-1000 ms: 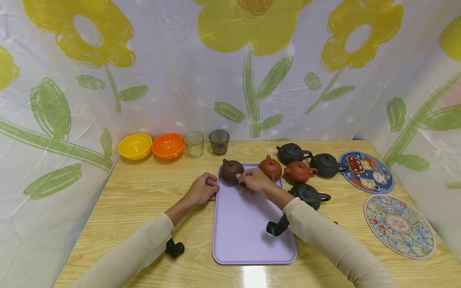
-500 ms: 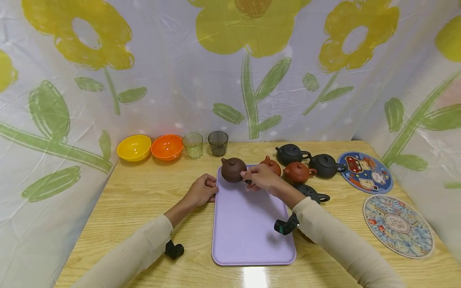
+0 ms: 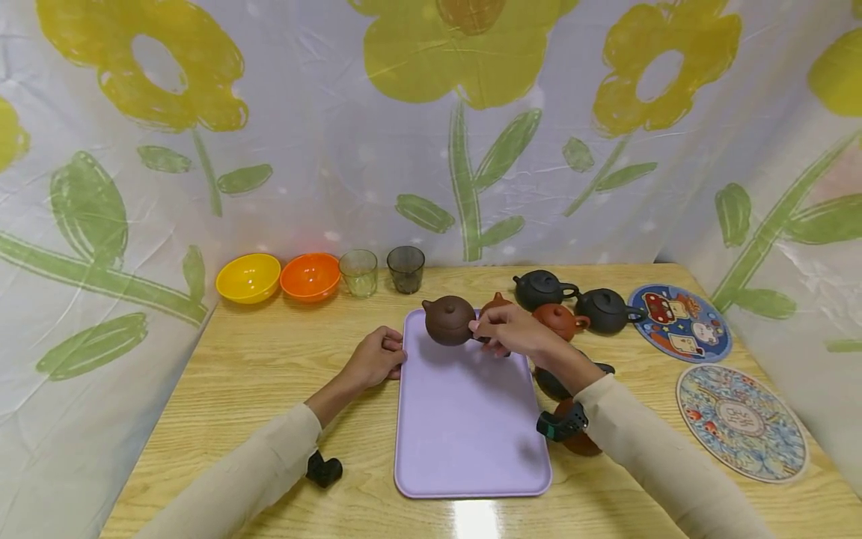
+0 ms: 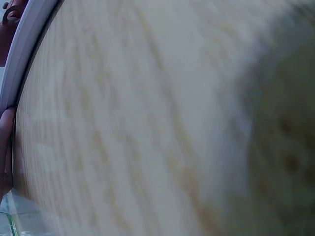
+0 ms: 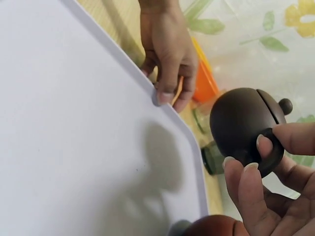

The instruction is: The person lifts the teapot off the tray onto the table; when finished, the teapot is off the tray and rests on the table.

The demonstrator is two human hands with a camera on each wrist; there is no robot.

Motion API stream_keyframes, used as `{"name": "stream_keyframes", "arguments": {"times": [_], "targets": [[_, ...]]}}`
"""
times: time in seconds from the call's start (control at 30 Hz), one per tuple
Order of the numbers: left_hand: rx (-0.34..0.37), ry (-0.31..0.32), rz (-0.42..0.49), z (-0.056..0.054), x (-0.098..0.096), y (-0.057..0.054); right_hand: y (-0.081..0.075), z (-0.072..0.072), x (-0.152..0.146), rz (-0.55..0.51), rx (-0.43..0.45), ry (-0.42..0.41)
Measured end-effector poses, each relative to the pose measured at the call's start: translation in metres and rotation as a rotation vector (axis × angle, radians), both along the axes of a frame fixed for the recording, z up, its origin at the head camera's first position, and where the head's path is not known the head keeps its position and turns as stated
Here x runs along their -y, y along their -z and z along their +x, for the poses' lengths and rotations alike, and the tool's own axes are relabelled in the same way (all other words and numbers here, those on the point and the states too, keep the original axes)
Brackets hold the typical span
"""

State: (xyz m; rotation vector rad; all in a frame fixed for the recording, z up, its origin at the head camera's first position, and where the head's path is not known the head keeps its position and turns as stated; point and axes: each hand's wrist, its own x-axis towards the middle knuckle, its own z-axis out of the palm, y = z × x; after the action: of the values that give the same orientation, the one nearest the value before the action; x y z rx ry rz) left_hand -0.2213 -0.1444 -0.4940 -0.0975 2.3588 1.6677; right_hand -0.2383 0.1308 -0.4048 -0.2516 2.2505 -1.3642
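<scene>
A dark brown teapot (image 3: 449, 320) hangs above the far end of the lilac tray (image 3: 471, 427). My right hand (image 3: 515, 329) pinches its loop handle between thumb and fingers; in the right wrist view the brown teapot (image 5: 246, 125) is clear of the tray and casts a shadow on it. My left hand (image 3: 373, 358) grips the tray's left rim, thumb on the edge, as the right wrist view shows. Behind my right hand, a reddish teapot (image 3: 496, 300) at the tray's far right corner is partly hidden. The left wrist view is mostly blurred table.
Right of the tray stand black teapots (image 3: 609, 311) and another reddish teapot (image 3: 560, 320); one more reddish pot (image 3: 581, 443) is partly under my right forearm. Two round mats (image 3: 741, 421) lie farther right. A yellow bowl (image 3: 249, 278), orange bowl (image 3: 310, 277) and two glasses (image 3: 406, 269) line the back left.
My right hand has lifted the brown teapot off the tray's far left corner and carried it to the right. The left hand has stayed at the tray's rim.
</scene>
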Motion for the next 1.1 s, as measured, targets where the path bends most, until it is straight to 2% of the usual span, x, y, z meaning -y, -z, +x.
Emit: {"name": "stream_keyframes", "arguments": {"times": [0.37,0.9,1.1], "targets": [[-0.012,-0.001,-0.007,0.000,0.000,0.002,-0.015,0.010,-0.026,0.027,-0.041,-0.020],[-0.002,-0.002,-0.010,0.000,0.001,0.002,-0.023,0.021,-0.063,0.028,-0.101,-0.048],[-0.002,-0.005,-0.014,0.000,0.000,0.001,-0.026,0.024,-0.079,0.062,-0.132,-0.054]]}}
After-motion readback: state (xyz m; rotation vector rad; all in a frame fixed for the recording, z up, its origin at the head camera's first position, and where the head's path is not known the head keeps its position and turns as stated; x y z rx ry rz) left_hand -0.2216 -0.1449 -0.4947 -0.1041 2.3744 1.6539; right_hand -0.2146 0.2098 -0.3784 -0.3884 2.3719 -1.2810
